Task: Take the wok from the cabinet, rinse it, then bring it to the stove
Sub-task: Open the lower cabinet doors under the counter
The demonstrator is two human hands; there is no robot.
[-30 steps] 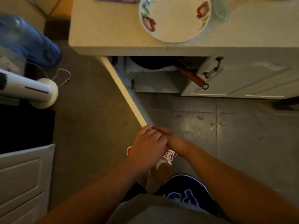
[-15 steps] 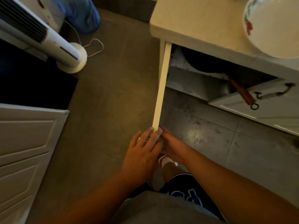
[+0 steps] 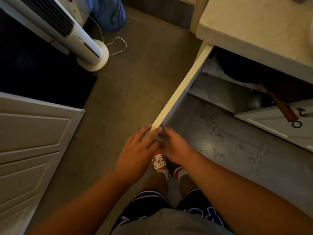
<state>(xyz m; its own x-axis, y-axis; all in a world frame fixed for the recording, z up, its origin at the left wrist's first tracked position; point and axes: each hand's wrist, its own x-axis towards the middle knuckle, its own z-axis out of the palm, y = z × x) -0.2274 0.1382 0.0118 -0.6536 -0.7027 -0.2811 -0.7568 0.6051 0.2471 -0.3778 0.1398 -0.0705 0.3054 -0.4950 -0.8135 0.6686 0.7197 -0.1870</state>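
Observation:
The dark wok [image 3: 250, 72] sits on a shelf inside the open cabinet under the counter, mostly hidden by the countertop. Its reddish wooden handle [image 3: 282, 107] with a metal ring sticks out over the half-open right door [image 3: 277, 126]. The left cabinet door [image 3: 183, 87] stands swung wide, seen edge-on. My left hand [image 3: 140, 150] grips the outer end of that door from the left side. My right hand [image 3: 174, 146] touches the same end from the right, fingers curled against it.
A white tower fan [image 3: 79, 39] and its cord stand on the floor at the upper left, with a blue water bottle [image 3: 110, 12] behind. White panelled cabinets [image 3: 30, 141] fill the left side. The countertop [image 3: 254, 29] runs along the upper right. Wet spots mark the floor tiles [image 3: 213, 133].
The view has swung to the right and down, and the plate has left the frame. Both hands stay on the end of the left door, which now stands wider.

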